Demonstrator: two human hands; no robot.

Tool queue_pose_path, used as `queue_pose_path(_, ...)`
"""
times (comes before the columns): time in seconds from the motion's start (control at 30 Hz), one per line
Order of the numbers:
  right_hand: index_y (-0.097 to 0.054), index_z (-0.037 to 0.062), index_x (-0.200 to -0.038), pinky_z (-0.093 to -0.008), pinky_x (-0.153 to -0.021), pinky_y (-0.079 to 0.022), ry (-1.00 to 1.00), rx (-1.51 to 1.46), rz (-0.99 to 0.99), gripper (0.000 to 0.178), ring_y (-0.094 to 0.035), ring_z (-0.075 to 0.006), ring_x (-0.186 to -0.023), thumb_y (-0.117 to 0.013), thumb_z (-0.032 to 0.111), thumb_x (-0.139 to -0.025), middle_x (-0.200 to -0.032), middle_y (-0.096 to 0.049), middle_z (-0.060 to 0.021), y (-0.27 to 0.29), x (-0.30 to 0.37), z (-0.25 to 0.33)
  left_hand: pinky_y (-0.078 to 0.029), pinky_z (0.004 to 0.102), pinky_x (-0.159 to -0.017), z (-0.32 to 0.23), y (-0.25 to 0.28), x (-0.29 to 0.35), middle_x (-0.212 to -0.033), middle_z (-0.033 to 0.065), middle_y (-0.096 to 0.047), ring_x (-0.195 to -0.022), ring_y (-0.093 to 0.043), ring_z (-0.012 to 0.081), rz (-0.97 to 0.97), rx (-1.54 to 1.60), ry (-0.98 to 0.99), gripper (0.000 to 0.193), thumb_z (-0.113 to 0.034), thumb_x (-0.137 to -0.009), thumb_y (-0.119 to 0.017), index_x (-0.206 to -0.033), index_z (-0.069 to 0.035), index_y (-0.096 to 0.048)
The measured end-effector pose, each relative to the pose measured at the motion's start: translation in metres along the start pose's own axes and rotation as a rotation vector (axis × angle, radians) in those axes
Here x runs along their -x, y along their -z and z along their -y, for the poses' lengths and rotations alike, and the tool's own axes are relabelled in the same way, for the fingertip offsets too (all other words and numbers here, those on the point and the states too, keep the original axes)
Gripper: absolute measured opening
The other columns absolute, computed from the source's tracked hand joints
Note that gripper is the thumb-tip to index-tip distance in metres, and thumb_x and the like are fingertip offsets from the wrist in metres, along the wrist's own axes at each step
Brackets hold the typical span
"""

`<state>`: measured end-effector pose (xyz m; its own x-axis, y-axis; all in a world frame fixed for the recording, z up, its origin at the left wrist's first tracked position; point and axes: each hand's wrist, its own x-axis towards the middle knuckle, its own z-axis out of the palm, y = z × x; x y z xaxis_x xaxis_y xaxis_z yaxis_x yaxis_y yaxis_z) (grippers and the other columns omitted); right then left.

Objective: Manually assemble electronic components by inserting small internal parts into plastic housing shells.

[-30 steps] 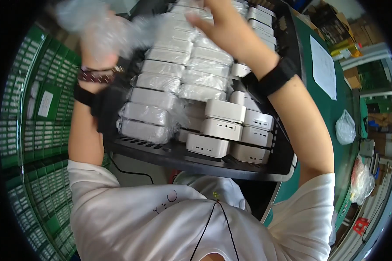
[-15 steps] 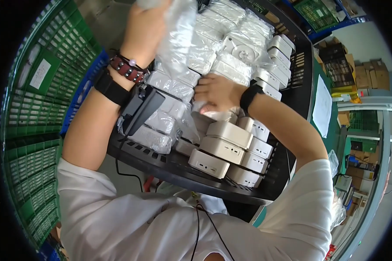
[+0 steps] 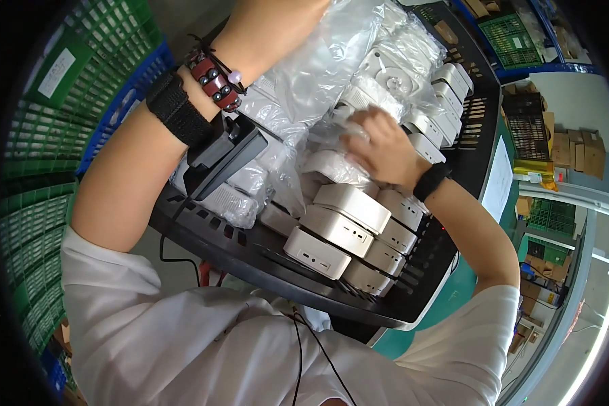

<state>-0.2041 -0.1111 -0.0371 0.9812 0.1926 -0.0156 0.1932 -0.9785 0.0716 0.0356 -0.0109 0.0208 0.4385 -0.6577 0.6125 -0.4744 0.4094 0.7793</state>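
One bagged box (image 3: pixel 335 168) shows better since right hand (image 3: pixel 384 145) shifted, half-curled, hold too blurry; left hand (image 3: pixel 274 30) cropped, can't tell.

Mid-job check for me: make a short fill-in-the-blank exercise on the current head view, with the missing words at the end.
1. The left hand is cut off by the ____ edge of the picture.
2. The unwrapped white boxes, stacked at the near end of the black tray, are closer to the person's ____ hand.
3. The beaded bracelet circles the person's ____ wrist.
4. The latticed crates along the far left of the picture are mostly coloured ____.

Missing words: top; right; left; green.
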Motion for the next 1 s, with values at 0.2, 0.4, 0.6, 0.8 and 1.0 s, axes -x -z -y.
queue_pose_path(0.2, -0.059, 0.0113, -0.098, -0.0336, -0.094, -0.033, -0.101, -0.165, 0.145, 0.023, -0.047, -0.0197, -0.106, -0.052, 0.027, -0.083, -0.105, -0.054, -0.0054, -0.017, -0.041, -0.012, -0.042, 0.0317, -0.084, -0.001, -0.006, -0.001, -0.104, 0.0142, -0.058, -0.097, -0.055, 0.0247, 0.071, -0.082, -0.128, 0.031, -0.004, -0.079, -0.056, -0.109, 0.001, -0.052)
queue_pose_path(0.4, -0.059, 0.0110, -0.096, -0.0353, -0.091, -0.036, -0.171, -0.392, -0.065, 0.018, -0.049, -0.0203, -0.102, -0.053, 0.020, -0.082, -0.103, -0.055, -0.0034, -0.038, -0.042, -0.034, -0.042, 0.0310, -0.086, 0.003, -0.005, 0.000, -0.105, 0.0145, -0.058, -0.098, -0.054, 0.0240, 0.033, -0.094, -0.148, 0.030, -0.004, -0.079, -0.056, -0.109, 0.001, -0.052)
queue_pose_path(0.6, -0.061, 0.0109, -0.090, -0.0364, -0.083, -0.042, -0.282, -0.315, -0.013, 0.018, -0.054, -0.0201, -0.094, -0.052, 0.012, -0.075, -0.106, -0.055, -0.0022, -0.021, -0.031, -0.048, -0.043, 0.0294, -0.083, 0.025, -0.018, -0.010, -0.101, 0.0123, -0.060, -0.095, -0.056, 0.0202, 0.063, 0.448, -0.375, 0.027, -0.003, -0.080, -0.056, -0.106, 0.001, -0.054)
queue_pose_path(0.8, -0.060, 0.0100, -0.077, -0.0360, -0.081, -0.041, -0.071, -0.174, 0.074, 0.010, -0.056, -0.0246, -0.085, -0.056, 0.011, -0.068, -0.089, -0.059, -0.0057, -0.035, -0.045, -0.028, -0.045, 0.0283, -0.080, 0.031, -0.033, -0.017, -0.100, 0.0098, -0.061, -0.091, -0.057, 0.0164, 0.138, 0.878, -0.503, 0.028, -0.004, -0.079, -0.058, -0.106, 0.001, -0.055)
queue_pose_path(1.0, -0.066, 0.0131, -0.081, -0.0372, -0.078, -0.044, -0.068, -0.346, 0.444, 0.019, -0.059, -0.0252, -0.085, -0.053, 0.022, -0.071, -0.085, -0.064, -0.0039, -0.057, -0.071, 0.014, -0.045, 0.0282, -0.080, 0.010, -0.028, -0.021, -0.101, 0.0096, -0.061, -0.091, -0.057, 0.0158, 0.173, 0.650, -0.375, 0.028, -0.004, -0.079, -0.059, -0.106, 0.001, -0.055)
